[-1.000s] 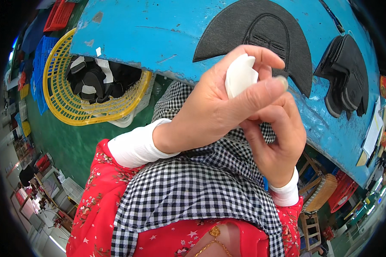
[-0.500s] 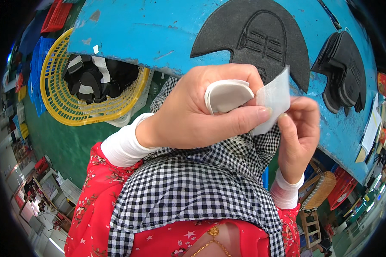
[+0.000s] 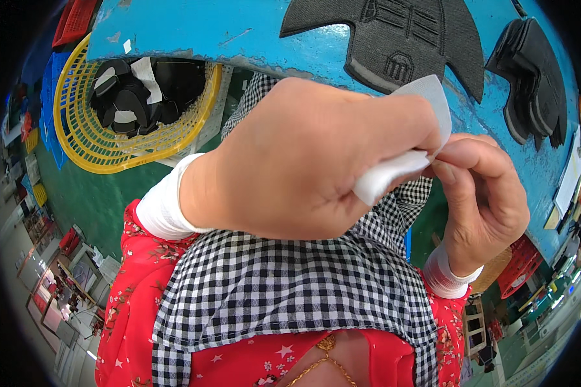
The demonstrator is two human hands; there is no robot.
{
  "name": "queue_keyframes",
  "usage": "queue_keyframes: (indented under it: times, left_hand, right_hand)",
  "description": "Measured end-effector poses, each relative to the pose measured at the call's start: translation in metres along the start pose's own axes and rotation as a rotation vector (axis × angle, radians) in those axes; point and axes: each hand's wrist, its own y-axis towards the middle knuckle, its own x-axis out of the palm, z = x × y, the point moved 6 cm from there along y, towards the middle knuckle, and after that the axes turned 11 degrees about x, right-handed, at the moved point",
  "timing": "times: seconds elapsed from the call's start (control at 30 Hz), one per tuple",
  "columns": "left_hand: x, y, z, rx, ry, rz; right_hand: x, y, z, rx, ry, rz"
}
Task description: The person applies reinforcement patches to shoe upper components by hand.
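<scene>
My left hand (image 3: 297,155) is turned with its back up and closed around several thin white fabric-like pieces (image 3: 394,173). From between its fingers a translucent white sheet piece (image 3: 436,97) sticks out, curving up and away. My right hand (image 3: 484,187) pinches the edge of that white material between thumb and forefinger, close beside the left fingers. Most of what lies inside the left palm is hidden. Just beyond the hands, a dark grey felt-like cut piece (image 3: 394,39) with stitched lines lies on the blue table (image 3: 239,26).
More dark grey pieces (image 3: 529,77) are stacked at the table's right. A yellow basket (image 3: 110,155) with black and white scraps stands at left, beside the table edge. Paper sheets (image 3: 569,177) lie along the right edge. A red plastic crate (image 3: 519,267) is below the table.
My left hand has rolled over so its back faces up, and the white pieces in it are now mostly covered. My right hand has moved slightly right and down, still pinching the white material.
</scene>
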Motion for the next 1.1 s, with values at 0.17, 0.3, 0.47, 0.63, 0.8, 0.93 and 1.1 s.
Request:
queue_keyframes:
  times: [0.17, 0.3, 0.47, 0.63, 0.8, 0.93, 1.1]
  left_hand:
    - [0.004, -0.005, 0.006, 0.036, 0.250, 0.009]
    - [0.004, -0.005, 0.001, -0.040, 0.247, -0.032]
    - [0.000, -0.001, 0.000, -0.076, 0.029, 0.013]
    - [-0.004, 0.001, 0.002, -0.045, 0.017, 0.035]
    - [-0.002, 0.000, 0.000, -0.039, 0.030, 0.054]
    - [0.001, -0.002, -0.001, -0.007, 0.085, 0.040]
    - [0.005, -0.006, 0.003, 0.000, 0.233, 0.006]
  right_hand:
    - [0.002, -0.003, -0.005, -0.089, -0.176, 0.002]
    - [0.006, -0.004, -0.009, -0.103, -0.304, 0.041]
    - [0.003, -0.005, 0.013, 0.132, 0.150, 0.003]
    - [0.002, -0.005, 0.006, 0.072, 0.038, 0.009]
    - [0.004, -0.007, 0.003, 0.034, -0.071, 0.044]
    - [0.002, -0.005, 0.008, 0.060, 0.010, 0.046]
    - [0.003, -0.003, -0.002, -0.004, -0.160, 0.001]
